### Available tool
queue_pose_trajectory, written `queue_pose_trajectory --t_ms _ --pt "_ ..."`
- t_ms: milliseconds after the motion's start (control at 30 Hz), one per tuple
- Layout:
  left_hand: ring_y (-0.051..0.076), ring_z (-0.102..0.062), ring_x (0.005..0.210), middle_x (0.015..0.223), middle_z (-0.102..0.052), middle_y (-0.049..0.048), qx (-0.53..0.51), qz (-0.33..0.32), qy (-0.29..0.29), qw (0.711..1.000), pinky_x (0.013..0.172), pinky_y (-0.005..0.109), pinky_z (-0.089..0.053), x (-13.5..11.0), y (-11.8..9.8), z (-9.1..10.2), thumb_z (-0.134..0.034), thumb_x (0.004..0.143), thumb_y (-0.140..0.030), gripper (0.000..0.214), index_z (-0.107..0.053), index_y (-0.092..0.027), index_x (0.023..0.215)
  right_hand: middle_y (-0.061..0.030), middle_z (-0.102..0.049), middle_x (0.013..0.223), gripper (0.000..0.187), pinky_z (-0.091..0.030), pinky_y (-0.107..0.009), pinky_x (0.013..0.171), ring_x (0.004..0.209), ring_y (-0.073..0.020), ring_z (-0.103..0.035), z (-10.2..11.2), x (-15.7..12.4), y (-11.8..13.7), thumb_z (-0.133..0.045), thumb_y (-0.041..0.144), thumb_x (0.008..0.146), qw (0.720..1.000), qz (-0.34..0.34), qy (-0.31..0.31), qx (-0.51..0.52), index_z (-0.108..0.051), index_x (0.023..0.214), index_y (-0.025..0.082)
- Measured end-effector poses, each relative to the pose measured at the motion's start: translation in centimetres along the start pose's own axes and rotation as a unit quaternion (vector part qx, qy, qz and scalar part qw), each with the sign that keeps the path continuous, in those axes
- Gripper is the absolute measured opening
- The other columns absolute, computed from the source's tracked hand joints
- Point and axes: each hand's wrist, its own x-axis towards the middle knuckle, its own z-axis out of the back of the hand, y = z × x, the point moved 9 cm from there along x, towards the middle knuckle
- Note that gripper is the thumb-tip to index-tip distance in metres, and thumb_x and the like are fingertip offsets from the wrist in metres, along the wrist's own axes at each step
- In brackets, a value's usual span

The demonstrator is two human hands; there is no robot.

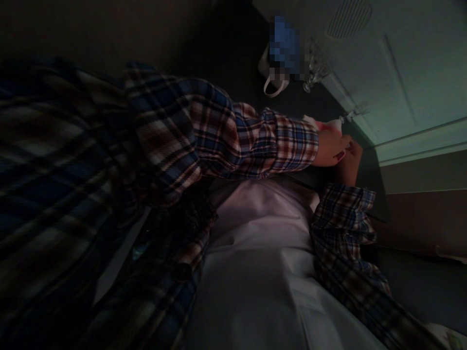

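Note:
The scene is dark and tilted. My left hand (331, 147), in a plaid sleeve, reaches across my white front with its fingers closed on a pale pink-white cloth (326, 125). My right hand (350, 164) comes up from below and presses against the left, fingers curled; what it holds is hidden. Just beyond both hands a clear stemmed glass (352, 114) shows at the edge of a dark counter (255, 87); I cannot tell whether either hand touches it.
A second stemmed glass (316, 70) and a white mug (274, 83) stand further back on the counter, beside a blurred blue patch. A pale panelled door or cabinet (408, 73) fills the upper right. My plaid shirt blocks the left half.

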Motion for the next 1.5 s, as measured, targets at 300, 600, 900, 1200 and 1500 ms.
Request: queue_pose_trajectory --t_ms 300,600,900,1200,1500 --pt "0.025 -0.053 0.122 0.122 -0.055 0.0151 -0.002 -0.008 -0.005 1.0 0.106 0.037 -0.044 0.16 -0.01 -0.23 -0.035 0.095 -0.02 0.048 -0.04 -0.004 0.139 0.0015 -0.04 0.06 0.022 -0.025 -0.015 0.056 0.06 0.0001 -0.033 -0.21 -0.05 -0.17 -0.052 0.027 0.059 1.0 -0.008 0.004 0.028 -0.041 0.062 0.007" --pt "0.022 -0.054 0.119 0.122 -0.055 0.0141 0.003 0.003 0.0 1.0 0.105 0.032 -0.044 -0.02 0.09 -0.14 -0.034 0.095 -0.022 0.047 -0.039 -0.007 0.14 0.0016 -0.04 0.061 0.021 -0.025 -0.015 0.056 0.06 0.0001 -0.033 -0.16 0.09 -0.4 -0.051 0.026 0.061 1.0 -0.007 0.004 0.019 -0.041 0.064 0.008" --pt "0.025 -0.055 0.118 0.121 -0.055 0.0157 0.004 -0.008 -0.003 1.0 0.102 0.034 -0.045 0.13 0.04 -0.18 -0.035 0.094 -0.022 0.047 -0.042 -0.005 0.137 0.0014 -0.04 0.061 0.022 -0.025 -0.015 0.056 0.06 0.0 -0.032 -0.2 -0.05 -0.15 -0.05 0.028 0.062 1.0 0.002 0.01 0.0 -0.04 0.063 0.008" --pt "0.026 -0.056 0.116 0.12 -0.055 0.015 0.001 -0.007 -0.004 1.0 0.1 0.036 -0.046 0.18 0.12 -0.25 -0.035 0.094 -0.022 0.047 -0.041 -0.005 0.138 0.0017 -0.038 0.061 0.022 -0.025 -0.015 0.056 0.061 -0.0001 -0.032 -0.17 0.04 -0.56 -0.05 0.028 0.061 1.0 -0.007 0.009 0.009 -0.041 0.064 0.008" --pt "0.026 -0.054 0.12 0.121 -0.055 0.0161 0.0 -0.006 -0.003 1.0 0.105 0.037 -0.044 0.11 0.02 -0.07 -0.035 0.094 -0.02 0.048 -0.041 -0.004 0.139 0.002 -0.037 0.059 0.019 -0.023 -0.015 0.055 0.059 0.0004 -0.031 -0.13 -0.13 0.12 -0.049 0.024 0.062 1.0 -0.002 -0.001 0.002 -0.039 0.061 0.008"
